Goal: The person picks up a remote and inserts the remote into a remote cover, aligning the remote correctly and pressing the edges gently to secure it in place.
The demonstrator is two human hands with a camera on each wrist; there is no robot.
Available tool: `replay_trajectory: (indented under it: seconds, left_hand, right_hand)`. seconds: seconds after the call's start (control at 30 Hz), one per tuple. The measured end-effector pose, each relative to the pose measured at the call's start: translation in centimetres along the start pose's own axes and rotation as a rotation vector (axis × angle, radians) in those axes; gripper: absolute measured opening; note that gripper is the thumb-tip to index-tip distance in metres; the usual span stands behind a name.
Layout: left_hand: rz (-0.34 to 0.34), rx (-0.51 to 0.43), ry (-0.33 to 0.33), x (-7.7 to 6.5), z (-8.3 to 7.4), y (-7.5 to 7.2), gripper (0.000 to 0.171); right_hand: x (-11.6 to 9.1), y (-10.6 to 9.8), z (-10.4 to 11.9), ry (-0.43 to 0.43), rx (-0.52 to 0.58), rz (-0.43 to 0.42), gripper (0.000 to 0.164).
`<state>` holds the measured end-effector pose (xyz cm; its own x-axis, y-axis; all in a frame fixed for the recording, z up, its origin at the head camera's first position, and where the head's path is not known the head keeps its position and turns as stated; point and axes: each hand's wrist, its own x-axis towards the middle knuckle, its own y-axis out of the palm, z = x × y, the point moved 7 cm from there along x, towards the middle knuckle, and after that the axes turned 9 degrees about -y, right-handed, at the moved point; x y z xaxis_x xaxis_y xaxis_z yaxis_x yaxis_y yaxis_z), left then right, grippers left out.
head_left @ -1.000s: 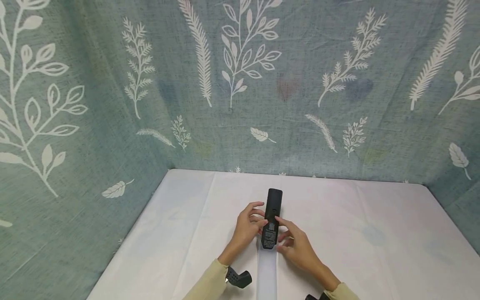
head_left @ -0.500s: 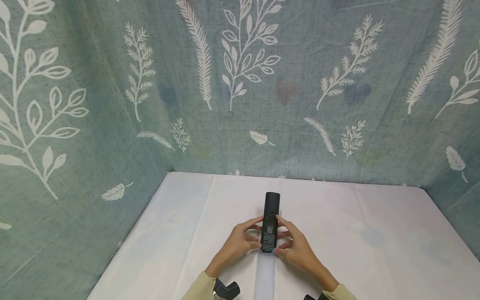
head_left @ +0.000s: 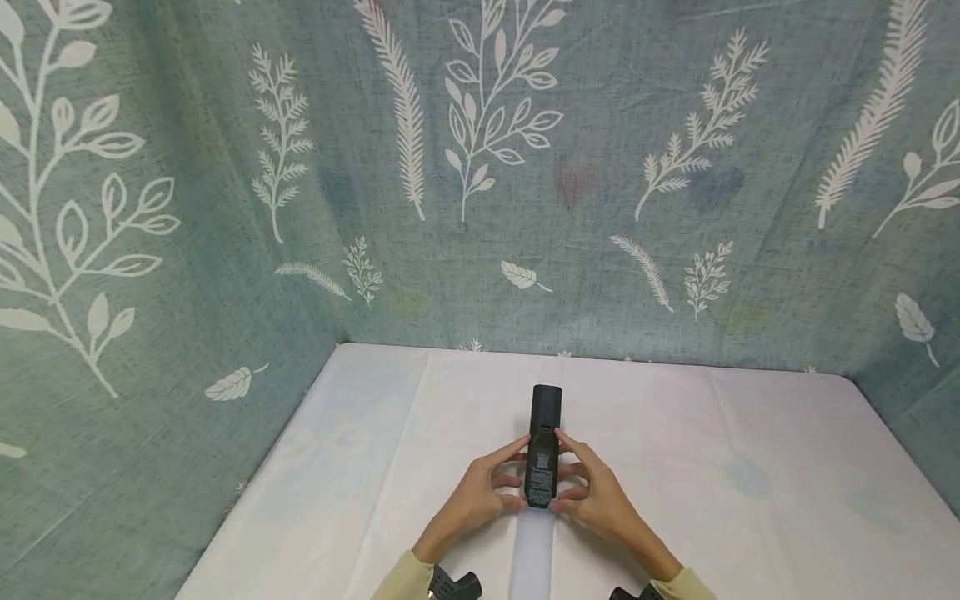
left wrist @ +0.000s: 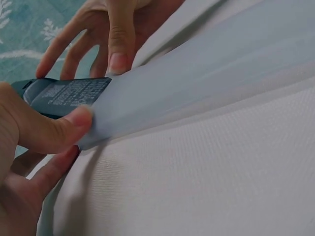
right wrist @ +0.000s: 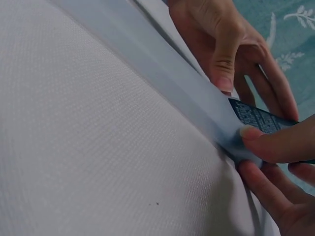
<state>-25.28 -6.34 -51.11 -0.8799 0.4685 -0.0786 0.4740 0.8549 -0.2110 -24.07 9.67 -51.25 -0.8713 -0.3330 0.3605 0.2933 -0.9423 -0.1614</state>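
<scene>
**A Firm Hold From Both Sides**

Nearest the viewer, two pale yellow-green sleeves [head_left: 402,577] enter from below, with two black wrist units [head_left: 454,585] beside them. Between the arms, one pale translucent strip [head_left: 532,550] runs away from the viewer. It looks thin, pliant and slick, probably best managed by its long edges.

At its far end, two hands grasp one black handheld device [head_left: 542,479]: the left hand [head_left: 474,497] grips its left edge, the right hand [head_left: 600,497] its right edge, thumbs at the near corners and forefingers farther along. The thumbs appear to bear on the strip too; whether the device lies on it or inside it cannot be told. One printed label [left wrist: 69,92] faces up.

The device appears hard-shelled and fairly light, its smooth sides apt to slide and a drop likely to harm it. The long sides offer the surest hold.

Beneath is one white-covered table [head_left: 660,417], the device near its middle. Beyond hangs leaf-print cloth [head_left: 450,292], its panels too indistinct to count.
</scene>
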Motion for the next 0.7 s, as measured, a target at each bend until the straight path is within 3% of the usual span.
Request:
replay_trajectory:
  seconds: [0.13, 0.37, 0.47, 0.6, 0.7]
  left_hand:
    - [0.005, -0.039, 0.041, -0.4, -0.9, 0.1, 0.094]
    - [-0.023, -0.040, 0.083, -0.2, -0.5, -0.1, 0.091]
    - [-0.011, -0.059, 0.110, -0.8, -2.5, -0.1, 0.088]
    - [0.005, -0.046, 0.163, -1.7, -5.7, 0.1, 0.083]
    - [0.013, -0.051, 0.204, -2.0, -7.2, 0.3, 0.081]
  right_hand:
    - [0.0, -0.1, -0.1, -0.004, 0.017, -0.010, 0.105]
    - [0.0, -0.4, 1.3, -0.084, 0.033, -0.019, 0.097]
    - [0.0, -0.7, 2.4, -0.099, 0.044, -0.019, 0.094]
    - [0.1, -1.1, 5.4, -0.084, 0.038, -0.030, 0.091]
    - [0.1, -1.3, 7.7, -0.061, 0.001, -0.039, 0.091]
